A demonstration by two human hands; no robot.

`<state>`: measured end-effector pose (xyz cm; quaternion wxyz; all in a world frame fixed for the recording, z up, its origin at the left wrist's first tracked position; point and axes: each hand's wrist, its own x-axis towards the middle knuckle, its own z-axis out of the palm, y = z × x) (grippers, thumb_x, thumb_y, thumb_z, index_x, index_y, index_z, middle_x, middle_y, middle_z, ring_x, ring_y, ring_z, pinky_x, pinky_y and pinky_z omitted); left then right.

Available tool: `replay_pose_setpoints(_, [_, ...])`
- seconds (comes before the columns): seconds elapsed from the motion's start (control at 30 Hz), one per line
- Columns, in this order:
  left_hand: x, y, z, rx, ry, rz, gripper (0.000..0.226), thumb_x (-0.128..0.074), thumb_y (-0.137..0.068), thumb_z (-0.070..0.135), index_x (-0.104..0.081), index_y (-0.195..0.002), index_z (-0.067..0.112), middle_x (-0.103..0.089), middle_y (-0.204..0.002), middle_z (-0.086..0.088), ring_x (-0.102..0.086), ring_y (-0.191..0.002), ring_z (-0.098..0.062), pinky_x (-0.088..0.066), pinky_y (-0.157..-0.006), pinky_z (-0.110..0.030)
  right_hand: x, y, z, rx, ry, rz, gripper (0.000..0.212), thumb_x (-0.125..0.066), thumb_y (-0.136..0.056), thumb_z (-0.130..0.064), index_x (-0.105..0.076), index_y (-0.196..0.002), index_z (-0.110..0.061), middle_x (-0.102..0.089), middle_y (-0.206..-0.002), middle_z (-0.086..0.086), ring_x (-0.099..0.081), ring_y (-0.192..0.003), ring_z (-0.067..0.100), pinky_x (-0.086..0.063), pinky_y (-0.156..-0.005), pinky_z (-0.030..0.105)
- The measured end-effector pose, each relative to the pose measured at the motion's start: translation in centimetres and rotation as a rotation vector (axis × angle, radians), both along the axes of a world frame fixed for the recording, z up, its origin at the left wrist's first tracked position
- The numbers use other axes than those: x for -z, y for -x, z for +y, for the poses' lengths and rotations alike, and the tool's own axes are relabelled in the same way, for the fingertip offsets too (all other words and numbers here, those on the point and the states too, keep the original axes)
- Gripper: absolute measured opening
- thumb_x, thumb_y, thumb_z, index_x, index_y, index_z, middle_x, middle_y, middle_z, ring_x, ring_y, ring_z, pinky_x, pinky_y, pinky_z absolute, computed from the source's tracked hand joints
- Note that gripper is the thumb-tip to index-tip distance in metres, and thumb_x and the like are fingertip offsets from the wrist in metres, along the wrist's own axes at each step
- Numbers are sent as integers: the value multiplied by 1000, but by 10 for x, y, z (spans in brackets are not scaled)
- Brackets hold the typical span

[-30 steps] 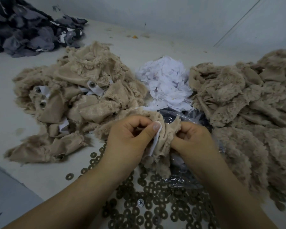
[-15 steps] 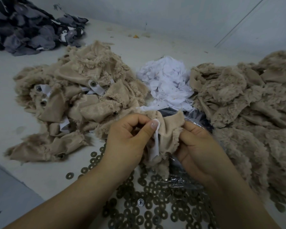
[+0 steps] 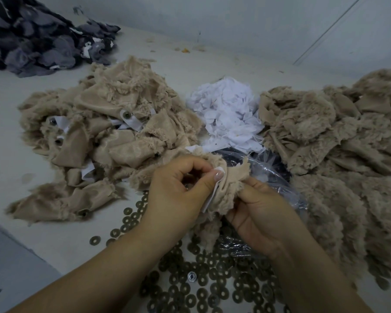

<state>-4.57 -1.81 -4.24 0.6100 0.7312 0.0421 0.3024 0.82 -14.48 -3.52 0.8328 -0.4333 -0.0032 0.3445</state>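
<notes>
pinching white patch [image 3: 209,199] to beige plush piece [image 3: 234,184] at frame centre w/ your left hand [image 3: 176,190] thumb+forefinger; right hand [image 3: 260,213] fingers curl round the fabric's right side. step, prob.: aligning patch. next: free one hand for a washer [image 3: 202,293], lower centre.

Small sewing/plush workshop, piecework bench. Plain white counter [image 3: 54,240] against a bare wall, loaded with sorted stock: heaps of beige faux-fur cut pieces [image 3: 113,141] and [image 3: 339,154], a mound of white backing patches [image 3: 226,114], a dark grey fabric pile [image 3: 38,41], loose metal washers [image 3: 190,297] spilling by a clear plastic bag [image 3: 271,168].
</notes>
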Motion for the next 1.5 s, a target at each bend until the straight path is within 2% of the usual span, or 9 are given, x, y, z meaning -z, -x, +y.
replay_pose_setpoints(0.43, [-3,4,-3,-60,-117,-21,11,-78,-81,10,-71,-74,14,-68,-72,6,-64,-68,-8,-50,-64,-16,-4,-1,-2,3,-17,13,30,-59,-74,-9,-74,-97,4,-73,-98,22,-74,-82,26,-60,-63,31])
replay_pose_setpoints(0.57, [-4,3,-3,-84,-211,-34,13,-77,-82,8,-69,-73,14,-65,-71,7,-62,-68,-11,-48,-63,-15,-12,4,-1,-66,-36,-30,47,-55,-89,-37,-74,-105,3,-71,-112,24,-71,-103,31,-61,-79,37])
replay_pose_setpoints(0.63, [-2,3,-3,-81,-219,-36,13,-76,-82,7,-69,-74,13,-65,-71,6,-62,-68,-13,-50,-63,-19,-11,7,1,-43,18,-76,54,-62,-86,-35,-64,-117,9,-67,-119,28,-66,-113,38,-60,-88,41])
replay_pose_setpoints(0.73, [-1,4,-4,-25,-117,-10,10,-73,-85,6,-70,-77,11,-68,-72,1,-64,-67,-12,-54,-61,-26,-8,7,3,-15,41,-50,49,-65,-84,-24,-61,-121,9,-67,-119,28,-64,-116,40,-57,-93,44])
replay_pose_setpoints(0.93, [-6,8,-4,44,94,-7,18,-61,-91,14,-69,-76,15,-66,-64,6,-59,-57,-1,-48,-54,-14,-6,5,3,-5,35,5,45,-65,-85,-21,-64,-121,5,-68,-118,25,-67,-106,33,-52,-99,46])
replay_pose_setpoints(1.03, [-6,5,-3,-4,174,43,27,-59,-88,29,-67,-71,10,-62,-59,-7,-56,-52,-4,-47,-49,-16,-5,4,4,9,21,-7,44,-64,-84,-20,-65,-121,3,-70,-116,22,-69,-102,29,-53,-97,44])
replay_pose_setpoints(1.13, [-4,1,-2,23,227,124,30,-67,-84,36,-67,-68,11,-64,-65,-17,-57,-55,-13,-50,-51,-23,-4,5,2,15,23,-64,38,-65,-82,-18,-68,-116,0,-73,-112,19,-71,-101,27,-57,-93,41])
replay_pose_setpoints(1.33, [1,0,3,83,186,176,26,-84,-63,34,-64,-68,19,-64,-68,-6,-59,-62,-18,-54,-55,-31,-2,4,1,78,52,-105,29,-67,-79,-15,-71,-104,-1,-73,-107,20,-71,-98,30,-57,-92,42])
replay_pose_setpoints(1.5, [-1,-1,3,170,349,177,16,-83,-70,26,-70,-66,18,-67,-67,-6,-60,-61,-19,-54,-55,-25,-3,4,3,87,33,-72,35,-64,-81,-14,-68,-112,3,-72,-110,21,-70,-99,29,-57,-93,41])
